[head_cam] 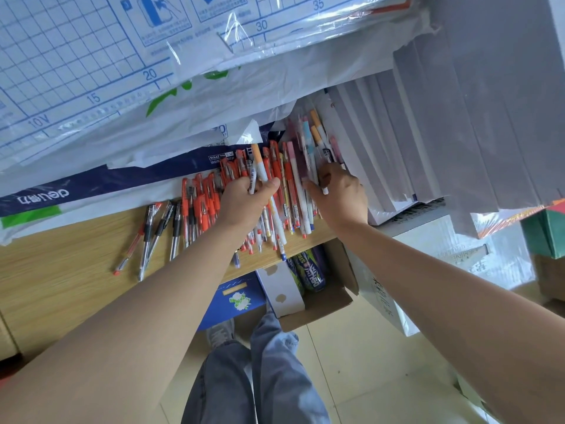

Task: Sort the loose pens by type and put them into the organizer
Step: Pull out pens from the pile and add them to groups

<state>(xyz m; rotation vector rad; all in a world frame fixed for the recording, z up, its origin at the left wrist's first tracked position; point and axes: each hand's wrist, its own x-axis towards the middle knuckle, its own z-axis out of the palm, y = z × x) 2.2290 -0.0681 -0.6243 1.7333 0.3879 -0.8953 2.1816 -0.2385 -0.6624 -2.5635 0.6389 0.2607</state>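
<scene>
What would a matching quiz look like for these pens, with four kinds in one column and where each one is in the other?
Things:
1. black pens
2. red pens
3. orange-capped pen
4. pastel pens

Places:
A. pinched in the left hand
B. farthest left on the desk
C. gripped by the right hand, beside the grey stack
D. bunched between the black pens and the left hand

Pairs: 1-B, 2-D, 3-A, 4-C
</scene>
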